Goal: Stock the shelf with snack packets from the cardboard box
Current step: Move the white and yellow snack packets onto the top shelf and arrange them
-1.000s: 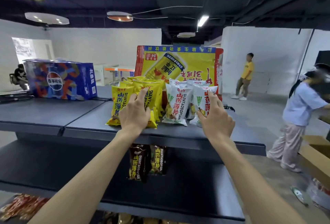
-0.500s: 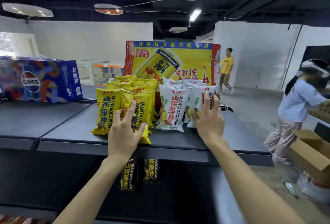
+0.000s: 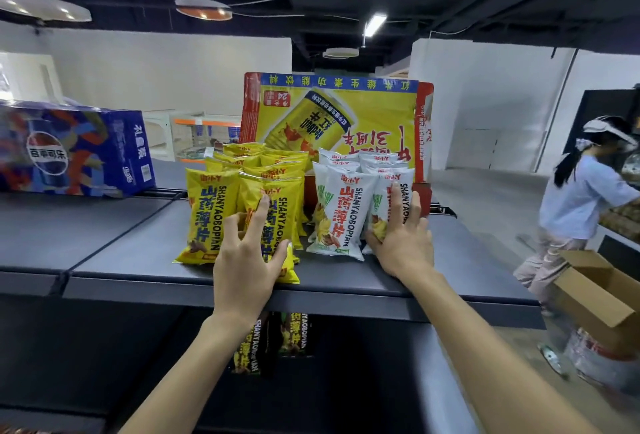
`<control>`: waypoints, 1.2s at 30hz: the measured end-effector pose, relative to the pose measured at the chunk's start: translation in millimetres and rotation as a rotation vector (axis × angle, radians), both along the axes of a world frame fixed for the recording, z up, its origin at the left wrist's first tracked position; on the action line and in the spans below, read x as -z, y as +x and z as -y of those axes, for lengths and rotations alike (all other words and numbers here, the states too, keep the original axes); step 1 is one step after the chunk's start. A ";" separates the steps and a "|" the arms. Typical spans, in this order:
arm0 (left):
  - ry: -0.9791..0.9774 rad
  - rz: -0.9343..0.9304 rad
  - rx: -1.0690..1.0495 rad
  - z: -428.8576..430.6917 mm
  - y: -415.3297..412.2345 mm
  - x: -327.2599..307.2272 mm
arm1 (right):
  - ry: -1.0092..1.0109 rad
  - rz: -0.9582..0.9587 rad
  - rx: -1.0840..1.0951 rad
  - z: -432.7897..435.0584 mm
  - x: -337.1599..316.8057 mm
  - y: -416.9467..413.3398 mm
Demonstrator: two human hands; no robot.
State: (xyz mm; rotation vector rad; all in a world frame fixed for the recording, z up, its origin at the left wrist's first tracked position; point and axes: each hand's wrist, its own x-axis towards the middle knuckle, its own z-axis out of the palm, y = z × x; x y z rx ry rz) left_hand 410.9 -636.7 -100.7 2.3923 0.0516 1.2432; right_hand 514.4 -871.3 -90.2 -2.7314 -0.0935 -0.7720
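Stocking looks well along: rows of yellow packets (image 3: 211, 215) and white packets (image 3: 341, 215) already stand on the top shelf (image 3: 114, 253), left hand (image 3: 246, 267) and right hand (image 3: 403, 243) pressing spread fingers against the front ones, while the cardboard box (image 3: 602, 298) sits well right of them, contents unseen.

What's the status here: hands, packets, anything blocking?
Left hand flat on front yellow packet, fingers spread. Right hand pressed on front white packet. Both rows upright on top shelf. Nothing blocking.
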 end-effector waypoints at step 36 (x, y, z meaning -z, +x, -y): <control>0.013 -0.136 0.033 -6.7 -36.2 18.2 | 0.088 0.102 0.108 -2.3 4.6 -64.6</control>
